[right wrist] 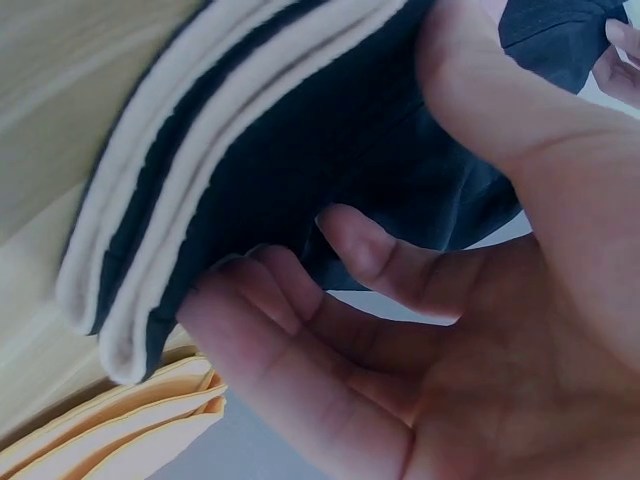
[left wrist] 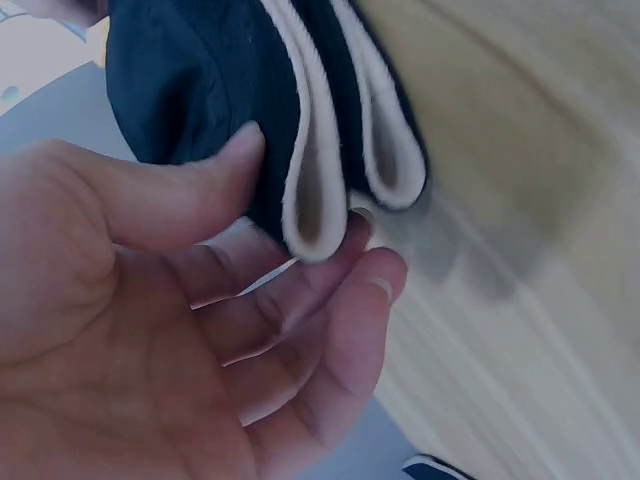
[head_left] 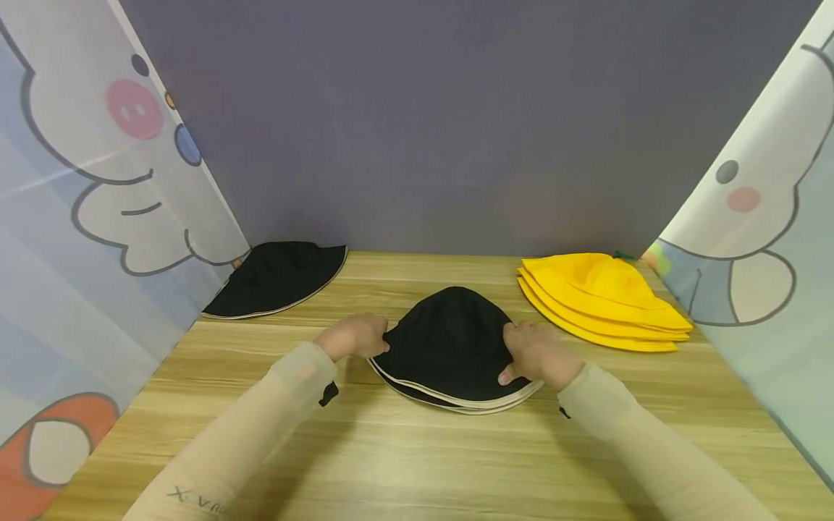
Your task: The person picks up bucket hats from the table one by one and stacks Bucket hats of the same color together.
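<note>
Two black bucket hats with cream brim edging lie stacked in the middle of the table; the upper black bucket hat (head_left: 454, 340) covers most of the lower one. My left hand (head_left: 355, 337) grips the upper hat's left brim corner, its thumb on the black cloth and its fingers behind, as the left wrist view shows. At the opposite corner, my right hand (head_left: 537, 354) holds the brim with the thumb in front. In the right wrist view, the two cream-edged brims (right wrist: 200, 170) run one beside the other, fingers curled at the edge.
Another black bucket hat (head_left: 280, 278) lies at the back left, against the printed side panel (head_left: 98, 181). Several yellow bucket hats (head_left: 599, 300) are stacked at the back right. A grey panel (head_left: 417, 130) closes off the back of the wooden table (head_left: 417, 463).
</note>
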`<state>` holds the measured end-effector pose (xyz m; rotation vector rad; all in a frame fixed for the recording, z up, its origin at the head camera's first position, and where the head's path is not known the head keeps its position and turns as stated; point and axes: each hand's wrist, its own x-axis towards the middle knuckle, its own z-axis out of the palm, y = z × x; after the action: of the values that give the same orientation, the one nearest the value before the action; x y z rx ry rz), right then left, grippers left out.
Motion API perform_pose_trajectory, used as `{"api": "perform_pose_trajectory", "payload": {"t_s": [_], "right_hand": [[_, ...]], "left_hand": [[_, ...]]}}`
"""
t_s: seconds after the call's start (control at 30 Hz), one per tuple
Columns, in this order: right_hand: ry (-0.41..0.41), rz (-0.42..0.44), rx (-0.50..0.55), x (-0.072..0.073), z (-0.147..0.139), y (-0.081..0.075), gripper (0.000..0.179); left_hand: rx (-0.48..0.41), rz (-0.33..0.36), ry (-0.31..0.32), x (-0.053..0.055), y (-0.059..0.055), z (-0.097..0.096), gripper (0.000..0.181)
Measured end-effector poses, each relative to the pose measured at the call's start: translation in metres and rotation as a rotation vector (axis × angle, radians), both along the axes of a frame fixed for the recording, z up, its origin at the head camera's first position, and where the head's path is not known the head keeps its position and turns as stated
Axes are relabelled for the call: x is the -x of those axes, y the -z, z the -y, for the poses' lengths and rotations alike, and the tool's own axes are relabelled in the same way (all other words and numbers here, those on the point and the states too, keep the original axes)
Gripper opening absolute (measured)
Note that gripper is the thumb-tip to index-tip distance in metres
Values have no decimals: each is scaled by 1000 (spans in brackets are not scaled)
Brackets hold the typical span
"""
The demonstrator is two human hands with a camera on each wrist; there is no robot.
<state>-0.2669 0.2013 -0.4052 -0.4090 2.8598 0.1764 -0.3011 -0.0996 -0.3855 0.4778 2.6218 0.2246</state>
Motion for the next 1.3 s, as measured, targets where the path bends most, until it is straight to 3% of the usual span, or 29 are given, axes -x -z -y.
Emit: {"api": "perform_pose_trajectory", "payload": {"t_s": [0.23, 0.43, 0.53, 0.67, 0.8, 0.9, 1.13, 1.3], "right_hand": [[-10, 11, 0, 0, 1, -2, 92], [-11, 19, 3, -1, 0, -4, 92], [-12, 22, 5, -1, -1, -5, 92], [-21, 21, 4, 1, -1, -4, 91], [-21, 23, 7, 2, 1, -5, 90], [-22, 22, 7, 2, 1, -6, 90], [-16, 28, 6, 3, 3, -6, 90], [-5, 43, -1, 5, 3, -7, 91]], "left_hand": [[21, -49, -38, 16, -9, 18, 22], [-48, -124, -120, 30, -9, 41, 20], [-88, -221, -172, 36, -7, 52, 17], [-94, -414, -224, 45, -2, 70, 11], [-63, -511, -249, 53, 0, 90, 16], [-33, -523, -269, 58, -1, 106, 26], [20, -458, -354, 65, -15, 139, 46], [10, -484, -448, 69, -10, 162, 50]]}}
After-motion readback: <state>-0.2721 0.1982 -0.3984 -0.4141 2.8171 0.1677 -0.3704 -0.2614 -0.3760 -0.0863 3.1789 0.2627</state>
